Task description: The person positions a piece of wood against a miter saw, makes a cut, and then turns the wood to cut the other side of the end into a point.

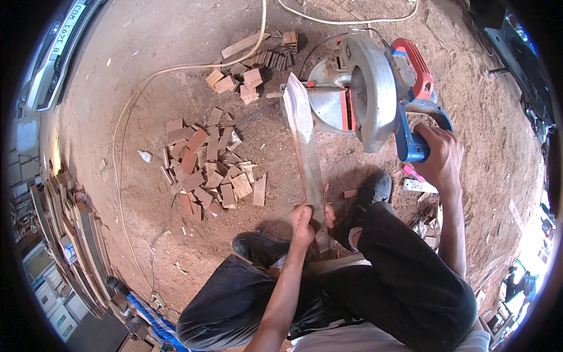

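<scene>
A long, narrow wooden board (308, 158) slants away from me, its far end pale and pointed beside the saw's base. My left hand (305, 224) is closed around its near part, thumb on top and fingertips showing on the far side. To the right stands a miter saw (375, 94) with a grey round blade guard, a red carrying handle and a blue grip. Wrapped round that blue grip (414, 146) is my right hand (441, 154). The head of the saw appears raised; its blade is mostly hidden by the guard.
Short cut wood pieces (205, 161) lie heaped left of the board, with a second pile (249, 79) farther off. A yellowish cord (176, 68) loops over the sawdust-covered ground. Boards (82, 240) are stacked at left. A pink-handled tool (412, 172) lies below the saw grip.
</scene>
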Demonstrator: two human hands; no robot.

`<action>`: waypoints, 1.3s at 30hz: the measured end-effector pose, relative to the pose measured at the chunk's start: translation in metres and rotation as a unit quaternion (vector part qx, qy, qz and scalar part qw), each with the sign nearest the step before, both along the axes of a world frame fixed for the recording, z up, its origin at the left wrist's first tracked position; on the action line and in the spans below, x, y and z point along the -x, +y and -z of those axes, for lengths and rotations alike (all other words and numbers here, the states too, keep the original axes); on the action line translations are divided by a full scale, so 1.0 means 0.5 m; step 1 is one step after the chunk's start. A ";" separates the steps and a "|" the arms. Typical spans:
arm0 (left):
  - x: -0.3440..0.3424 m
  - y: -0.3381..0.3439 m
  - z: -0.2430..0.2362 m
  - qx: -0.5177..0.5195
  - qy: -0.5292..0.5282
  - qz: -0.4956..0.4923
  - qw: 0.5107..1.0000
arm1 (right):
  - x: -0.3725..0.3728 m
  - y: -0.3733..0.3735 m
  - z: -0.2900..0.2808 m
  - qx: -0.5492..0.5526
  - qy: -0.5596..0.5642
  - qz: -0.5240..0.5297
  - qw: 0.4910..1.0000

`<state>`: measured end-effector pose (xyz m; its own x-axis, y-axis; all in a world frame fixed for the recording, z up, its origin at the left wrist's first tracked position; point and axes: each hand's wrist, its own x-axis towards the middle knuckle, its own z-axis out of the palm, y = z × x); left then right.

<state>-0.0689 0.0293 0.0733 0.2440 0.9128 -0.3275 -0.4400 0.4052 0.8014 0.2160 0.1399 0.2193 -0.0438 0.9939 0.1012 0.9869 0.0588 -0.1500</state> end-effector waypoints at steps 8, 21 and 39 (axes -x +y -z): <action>0.005 0.001 0.030 -0.055 0.029 -0.009 0.998 | -0.011 0.001 -0.008 -0.007 0.003 -0.002 1.000; 0.006 0.014 0.030 -0.132 0.127 -0.074 0.980 | -0.019 -0.001 -0.017 0.003 -0.007 0.007 1.000; 0.028 0.011 0.058 -0.231 0.279 -0.142 0.921 | -0.016 0.003 -0.022 0.003 -0.005 0.006 1.000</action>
